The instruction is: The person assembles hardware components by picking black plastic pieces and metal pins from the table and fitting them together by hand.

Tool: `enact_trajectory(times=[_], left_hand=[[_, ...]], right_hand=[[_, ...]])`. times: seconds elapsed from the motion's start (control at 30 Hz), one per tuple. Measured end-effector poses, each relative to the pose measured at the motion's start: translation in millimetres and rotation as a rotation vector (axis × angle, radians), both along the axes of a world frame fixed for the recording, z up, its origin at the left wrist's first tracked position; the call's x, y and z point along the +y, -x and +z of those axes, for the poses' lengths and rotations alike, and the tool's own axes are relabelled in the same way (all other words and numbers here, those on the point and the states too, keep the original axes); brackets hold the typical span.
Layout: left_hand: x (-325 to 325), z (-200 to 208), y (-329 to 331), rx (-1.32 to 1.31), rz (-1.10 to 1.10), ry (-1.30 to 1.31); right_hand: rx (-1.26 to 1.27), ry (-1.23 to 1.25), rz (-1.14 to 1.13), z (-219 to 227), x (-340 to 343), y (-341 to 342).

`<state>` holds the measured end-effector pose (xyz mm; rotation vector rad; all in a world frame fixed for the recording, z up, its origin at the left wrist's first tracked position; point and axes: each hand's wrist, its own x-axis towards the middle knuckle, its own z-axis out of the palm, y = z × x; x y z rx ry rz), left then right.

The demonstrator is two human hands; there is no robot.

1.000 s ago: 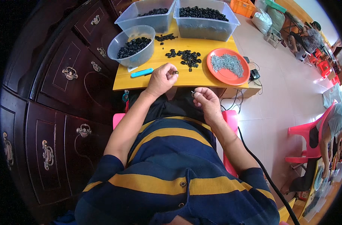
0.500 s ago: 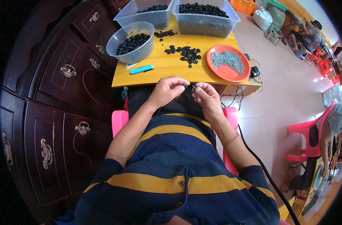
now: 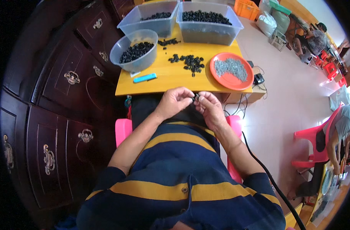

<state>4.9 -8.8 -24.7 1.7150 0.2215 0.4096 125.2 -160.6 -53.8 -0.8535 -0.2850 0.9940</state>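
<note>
Just off the near edge of the yellow table (image 3: 136,89), my two hands meet over my lap. My left hand (image 3: 175,103) is closed in a pinch on a small black part (image 3: 193,99). Against it, the thumb and fingers of my right hand (image 3: 211,109) pinch another tiny black piece with a bright glint on it; my fingers hide most of both. Ahead of the hands lies a loose pile of small black oval parts (image 3: 192,62). An orange-red plate (image 3: 220,83) of thin silvery metal pieces (image 3: 231,69) stands right of that pile.
A round clear tub (image 3: 118,61) of black parts stands at the table's left. Behind are two clear bins (image 3: 205,36) (image 3: 144,27) of similar parts. A blue-handled tool (image 3: 145,78) lies near the front edge. Dark drawers (image 3: 56,115) flank my left; a black cable (image 3: 265,165) runs right.
My hands have come together, bringing the two small pieces into contact or nearly so. The whole view has shifted slightly, with the hands now a little lower in it.
</note>
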Motion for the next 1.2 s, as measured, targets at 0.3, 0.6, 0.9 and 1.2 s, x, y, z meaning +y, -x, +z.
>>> enact_trajectory(times=[0.3,0.6,0.9,1.2], left_hand=[[-13.2,12.1,0.3,-0.013,0.079,-0.294],[-22.3,27.7,2.2,-0.219,0.148,-0.660],[-15.9,6.2,-3.4,-0.226,0.191,-0.366],[-5.0,-15.1,-3.6,-0.017,0.046,0.186]], right_hand=[[0.088,-0.002,-0.020,9.1,-3.9,1.6],[0.084,-0.022,-0.026,3.0,-5.7,1.9],[0.076,-0.032,0.007,8.0,-0.3,3.8],[-0.050,0.081,-0.040,22.1,-6.8,6.1]])
